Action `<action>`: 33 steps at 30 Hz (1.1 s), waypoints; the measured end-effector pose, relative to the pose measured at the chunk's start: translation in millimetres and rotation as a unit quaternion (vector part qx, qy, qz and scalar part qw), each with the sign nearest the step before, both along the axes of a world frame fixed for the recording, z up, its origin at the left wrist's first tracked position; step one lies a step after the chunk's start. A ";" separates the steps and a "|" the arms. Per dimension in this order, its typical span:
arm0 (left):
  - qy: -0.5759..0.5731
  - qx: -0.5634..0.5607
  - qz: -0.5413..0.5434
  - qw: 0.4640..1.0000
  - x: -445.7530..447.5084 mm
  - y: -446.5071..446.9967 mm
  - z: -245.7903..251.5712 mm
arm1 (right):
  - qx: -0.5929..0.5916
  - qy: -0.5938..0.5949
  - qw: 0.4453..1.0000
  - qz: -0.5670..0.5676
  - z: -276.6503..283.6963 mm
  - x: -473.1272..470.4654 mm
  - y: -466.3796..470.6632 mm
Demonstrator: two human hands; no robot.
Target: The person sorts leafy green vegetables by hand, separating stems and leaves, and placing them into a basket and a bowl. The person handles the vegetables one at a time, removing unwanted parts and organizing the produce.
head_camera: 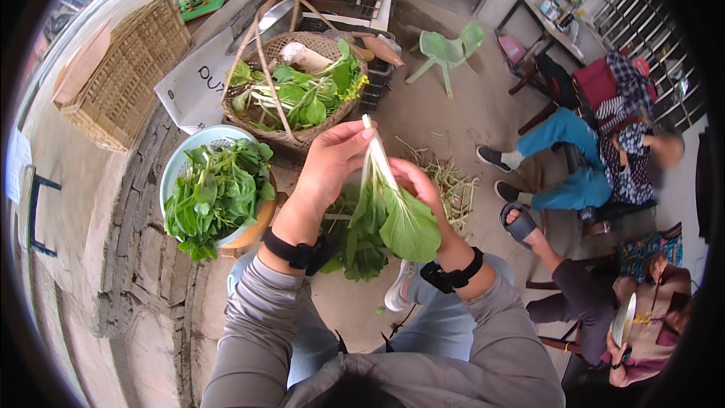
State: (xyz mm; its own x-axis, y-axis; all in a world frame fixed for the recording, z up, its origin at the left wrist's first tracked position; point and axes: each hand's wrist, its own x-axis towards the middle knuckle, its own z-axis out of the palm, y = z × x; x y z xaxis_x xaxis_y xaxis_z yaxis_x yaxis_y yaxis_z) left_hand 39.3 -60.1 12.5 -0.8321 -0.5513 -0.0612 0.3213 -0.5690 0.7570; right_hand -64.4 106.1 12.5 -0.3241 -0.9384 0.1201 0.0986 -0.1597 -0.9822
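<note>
Between my hands is a leafy green stalk (384, 160) with a pale white stem and broad leaves that hang toward me. My left hand (340, 150) pinches the stem near its top end. Lower down, my right hand (418, 178) closes around the stem from the right, its fingers partly hidden behind the leaf. Beneath the stalk, more dark leaves (362, 260) show between my knees. A pale green colander (170, 165) heaped with leafy greens (218, 192) stands left of my left hand. Beyond my hands is a woven handled basket (334, 131) of greens and a thick pale root or stem (306, 56).
Plant trimmings (453, 181) lie on the floor to the right. A green plastic chair (447, 48) stands beyond. Two seated people (566, 158) are at the right, one holding a plate (624, 320). A rectangular wicker basket (127, 71) rests on the ledge at left.
</note>
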 end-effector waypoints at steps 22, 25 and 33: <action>-0.219 -0.395 -0.065 0.890 -38.9 40.0 -41.8 | 0.026 0.413 0.902 -0.122 -42.4 -69.5 12.3; -0.133 -0.299 -0.087 0.941 -33.5 25.9 -34.2 | 0.062 0.266 0.959 -0.076 -39.0 -78.4 17.0; -0.193 -0.125 0.052 0.972 -13.7 -11.1 -24.1 | 0.094 -0.160 0.974 -0.130 -24.0 -103.4 30.4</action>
